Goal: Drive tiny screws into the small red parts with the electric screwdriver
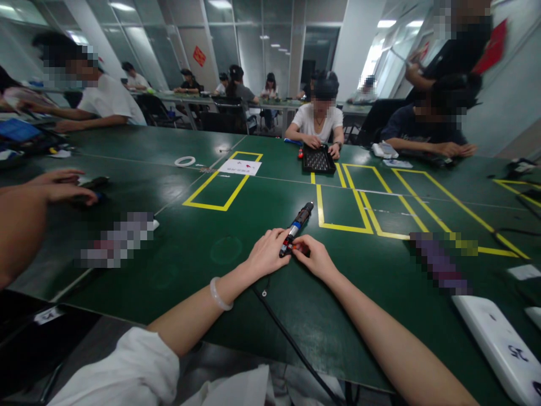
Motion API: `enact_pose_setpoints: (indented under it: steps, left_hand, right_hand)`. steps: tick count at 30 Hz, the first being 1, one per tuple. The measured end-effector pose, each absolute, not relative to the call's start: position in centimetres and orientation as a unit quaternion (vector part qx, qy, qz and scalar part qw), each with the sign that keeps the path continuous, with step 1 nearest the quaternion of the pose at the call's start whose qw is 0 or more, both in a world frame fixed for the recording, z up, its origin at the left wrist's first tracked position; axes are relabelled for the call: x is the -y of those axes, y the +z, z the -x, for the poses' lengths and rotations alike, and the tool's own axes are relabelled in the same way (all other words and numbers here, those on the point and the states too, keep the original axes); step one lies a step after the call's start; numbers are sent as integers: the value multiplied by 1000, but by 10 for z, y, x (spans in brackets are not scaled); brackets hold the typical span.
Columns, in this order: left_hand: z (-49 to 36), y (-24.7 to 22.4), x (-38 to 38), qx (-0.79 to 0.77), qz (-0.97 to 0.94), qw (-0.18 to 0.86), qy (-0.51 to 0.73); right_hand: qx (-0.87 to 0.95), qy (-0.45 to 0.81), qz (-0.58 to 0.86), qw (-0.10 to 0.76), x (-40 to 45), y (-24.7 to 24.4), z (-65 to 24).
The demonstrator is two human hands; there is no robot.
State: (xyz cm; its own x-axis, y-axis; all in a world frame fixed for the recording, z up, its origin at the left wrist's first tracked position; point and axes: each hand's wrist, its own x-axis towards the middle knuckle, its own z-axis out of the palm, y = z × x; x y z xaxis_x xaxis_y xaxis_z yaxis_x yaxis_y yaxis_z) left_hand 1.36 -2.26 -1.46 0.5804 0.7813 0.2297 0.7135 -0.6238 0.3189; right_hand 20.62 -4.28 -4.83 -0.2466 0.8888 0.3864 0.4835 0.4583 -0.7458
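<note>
An electric screwdriver [300, 221], dark with a blue band and a silver section, lies slanted on the green table, its tip pointing away from me. My left hand [270, 251] rests over its near end, with fingers against its side, and holds it down. At that near end some red and dark parts show. From the right, the fingertips of my right hand [313, 256] pinch close to these parts. Something small and orange-red shows at the fingers, too small to name. Below my left hand a black cable [291, 341] with a small ring terminal [264, 293] runs toward me.
Yellow tape rectangles [346, 228] mark the green table [203, 265]. A paper sheet [240, 167] and a white ring [185, 162] lie farther off. Across the table a person handles a black tray [318, 160]. At right is a white power strip [494, 344]; another person's hands [63, 186] are at left.
</note>
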Motion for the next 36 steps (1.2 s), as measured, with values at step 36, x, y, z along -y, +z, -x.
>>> enact_pose_setpoints:
  steps: [36]
  left_hand:
    - [188, -10, -89, -778, -626, 3, 49]
  right_hand:
    - [763, 251, 454, 387, 46, -47, -212]
